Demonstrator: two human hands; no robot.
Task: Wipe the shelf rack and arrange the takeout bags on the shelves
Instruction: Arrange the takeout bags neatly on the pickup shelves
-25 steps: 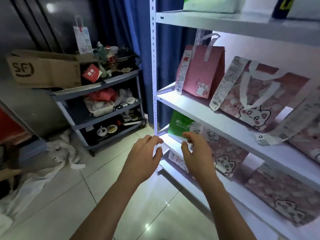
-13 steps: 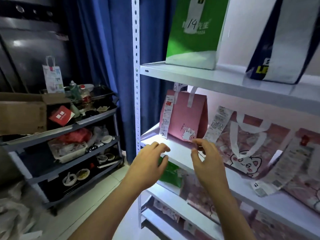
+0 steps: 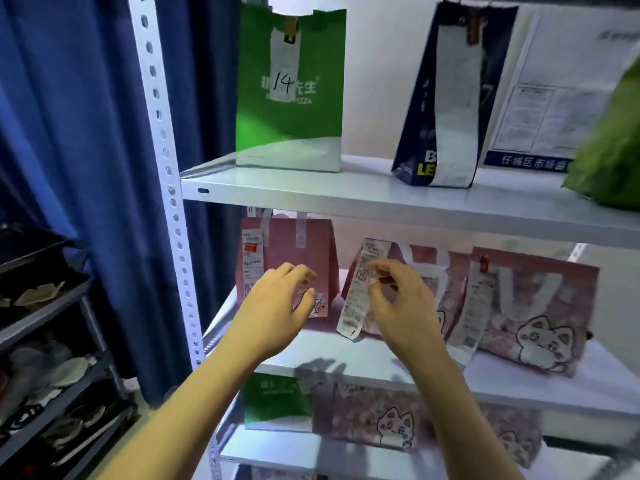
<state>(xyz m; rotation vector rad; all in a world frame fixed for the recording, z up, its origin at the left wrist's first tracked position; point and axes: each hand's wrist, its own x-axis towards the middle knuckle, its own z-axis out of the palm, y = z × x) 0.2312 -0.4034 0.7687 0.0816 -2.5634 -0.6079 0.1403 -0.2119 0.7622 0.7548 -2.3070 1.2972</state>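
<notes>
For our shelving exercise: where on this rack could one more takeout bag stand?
Top white metal shelf: bare between the green paper bag marked 14 and the dark navy bag. The shelf below is crowded with pink bags, free only along its front edge.

head-height view (close) toward shelf rack [image 3: 381,197]

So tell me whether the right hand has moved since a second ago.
Yes. The right hand rose from the green bag's shelf to the pink-bag shelf above.
</notes>
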